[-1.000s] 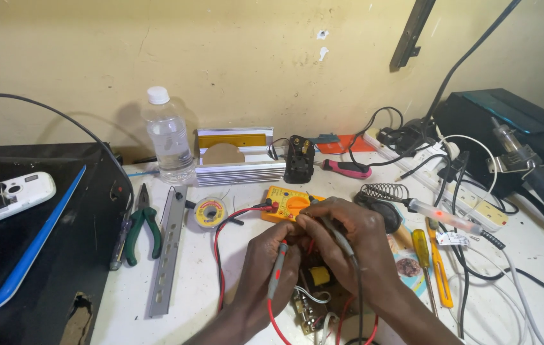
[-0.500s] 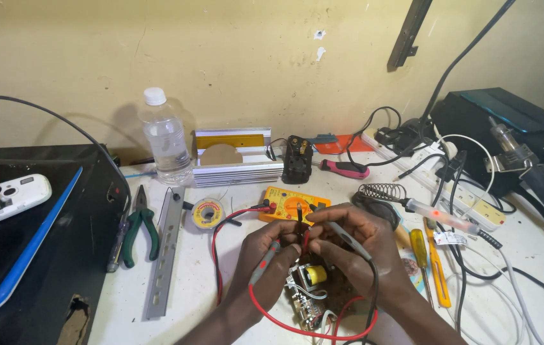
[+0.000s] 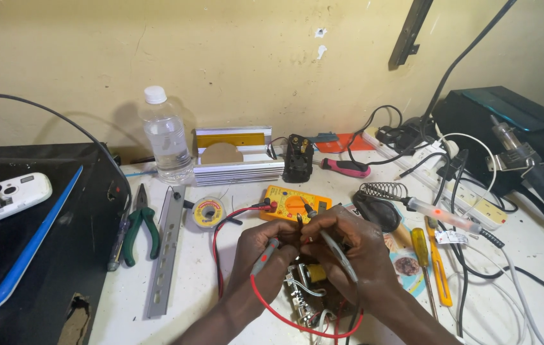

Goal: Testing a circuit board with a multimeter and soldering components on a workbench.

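Note:
My left hand grips a red test probe whose red lead loops below. My right hand grips a grey-black test probe. Both probe tips meet near the upper edge of a small circuit board with a yellow part and metal pieces, lying under my hands. Just beyond my fingers sits a yellow multimeter, with the leads plugged into it.
Green-handled pliers, a metal bracket, a solder reel, a water bottle and a finned aluminium case lie left and behind. A soldering iron with stand, screwdrivers, power strips and tangled cables crowd the right. A black box with a white phone stands left.
Both hands have shifted slightly up the board toward the multimeter, bringing the probe tips together. The red lead now loops lower beneath my hands.

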